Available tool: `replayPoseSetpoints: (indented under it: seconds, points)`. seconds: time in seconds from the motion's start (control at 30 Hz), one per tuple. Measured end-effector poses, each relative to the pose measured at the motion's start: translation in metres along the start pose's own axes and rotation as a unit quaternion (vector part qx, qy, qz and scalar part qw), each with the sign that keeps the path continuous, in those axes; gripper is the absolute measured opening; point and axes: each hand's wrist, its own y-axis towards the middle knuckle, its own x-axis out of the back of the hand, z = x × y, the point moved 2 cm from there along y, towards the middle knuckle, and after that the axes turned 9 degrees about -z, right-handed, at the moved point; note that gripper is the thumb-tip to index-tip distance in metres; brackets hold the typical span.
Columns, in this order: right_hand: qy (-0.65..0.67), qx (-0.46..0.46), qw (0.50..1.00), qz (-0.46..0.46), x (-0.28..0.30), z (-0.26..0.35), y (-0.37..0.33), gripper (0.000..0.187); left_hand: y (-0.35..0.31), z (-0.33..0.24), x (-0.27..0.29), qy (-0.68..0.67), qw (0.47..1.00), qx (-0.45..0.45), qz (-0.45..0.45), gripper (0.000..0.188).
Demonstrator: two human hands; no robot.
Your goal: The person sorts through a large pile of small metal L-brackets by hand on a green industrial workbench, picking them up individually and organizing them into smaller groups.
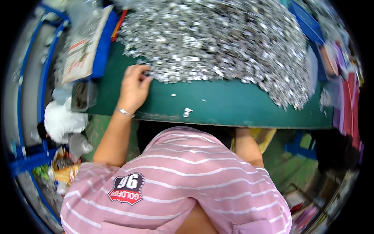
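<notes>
Head view: silvery pieces are heaped on the table, seemingly placed for easy reach by the left hand, its fingers half curled (any grip cannot be told). The right hand is hidden.

Brightly and fairly evenly lit, seemingly from overhead. Glints white off the small metal parts beyond and right of the left fingers. Blurs slightly at the fingers and across the heap. Darkens beneath the desk, bodyward of them. Bows the blue rack far left of them, fading to a black rim.
</notes>
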Motion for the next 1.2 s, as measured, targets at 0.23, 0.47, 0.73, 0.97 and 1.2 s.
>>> replayPoseSetpoints:
  seconds: [0.23, 0.47, 0.73, 0.97, 1.2]
  points:
    - [-0.468, 0.386, 0.794, 0.039, 0.044, 0.014, 0.019, 0.034, 0.000, -0.003, 0.007, 0.008, 1.000, 0.022, -0.001, 0.032]
    - [-0.890, 0.151, 0.292, 0.316, -0.011, 0.050, -0.180, 0.019, -0.024, -0.018, -0.009, -0.105, 0.993, -0.022, 0.045, 0.027]
    - [-0.605, 0.537, 0.398, 0.433, -0.137, -0.039, -0.227, 0.018, -0.025, -0.026, -0.018, -0.203, 0.979, 0.016, 0.009, 0.020]
    - [-0.576, 0.605, 0.341, 0.431, -0.158, -0.089, -0.207, 0.021, -0.028, -0.016, 0.000, -0.111, 0.994, -0.016, 0.012, 0.014]
    - [-0.544, 0.615, 0.375, 0.431, -0.151, -0.081, -0.213, 0.022, -0.032, -0.015, -0.015, -0.497, 0.796, 0.334, 0.087, 0.012]
